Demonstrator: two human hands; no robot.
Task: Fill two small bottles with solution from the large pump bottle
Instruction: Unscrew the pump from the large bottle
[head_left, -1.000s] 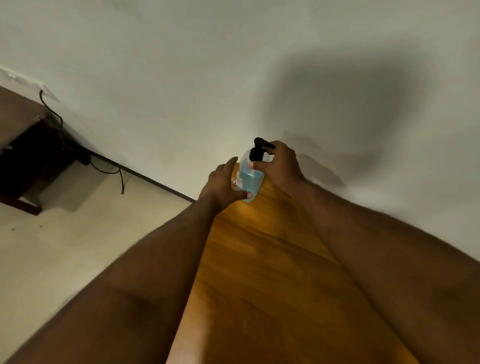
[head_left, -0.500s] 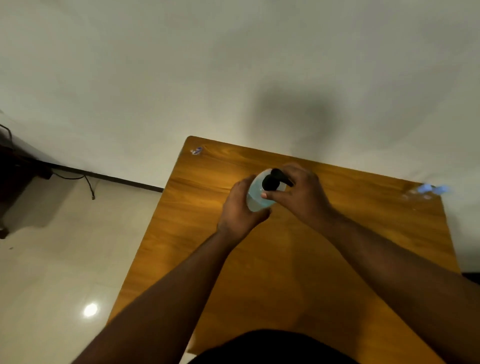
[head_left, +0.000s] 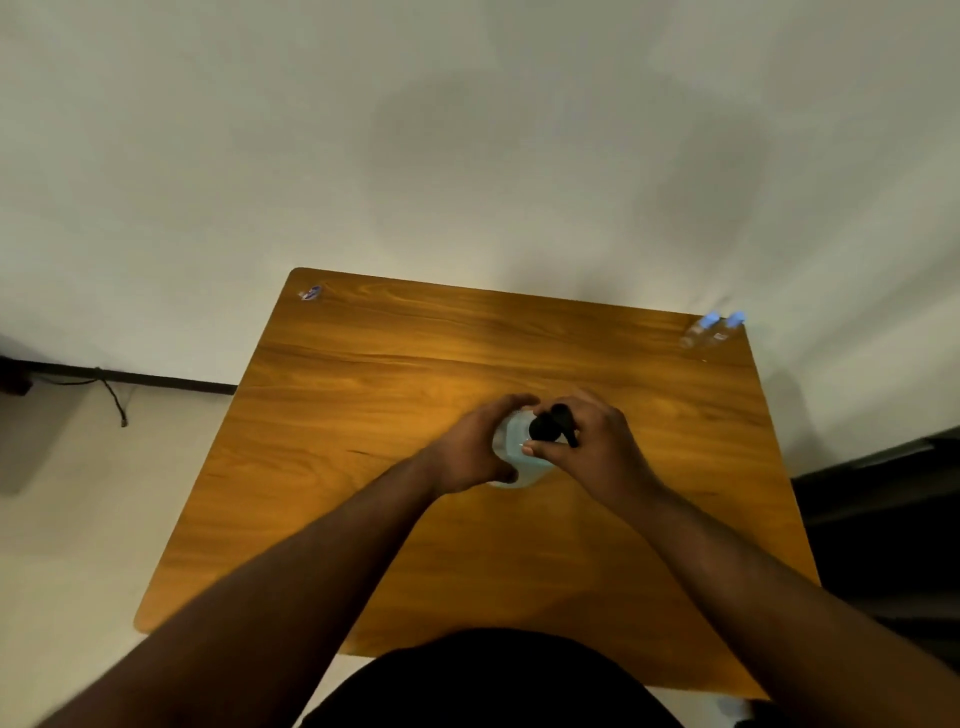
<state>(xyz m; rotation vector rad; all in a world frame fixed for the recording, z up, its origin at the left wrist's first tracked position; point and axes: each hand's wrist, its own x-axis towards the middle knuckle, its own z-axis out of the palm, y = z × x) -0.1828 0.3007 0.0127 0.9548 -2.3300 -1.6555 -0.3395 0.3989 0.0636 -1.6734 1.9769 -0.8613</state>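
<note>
The large pump bottle (head_left: 514, 452) stands upright near the middle of the table (head_left: 363, 415), the left hand (head_left: 475, 449) wrapped round its clear body and the right hand (head_left: 587, 441) pinching the black pump head (head_left: 551, 423). Holding pale blue liquid, it probably feels fairly heavy and smooth-walled, so the body suits a steadying grip while the collar takes the turning. The two small bottles (head_left: 711, 330) lie well apart, toward two o'clock at the table's far corner

Both arms outstretched, left hand (head_left: 470, 449) and right hand (head_left: 587, 441) curled.
</note>
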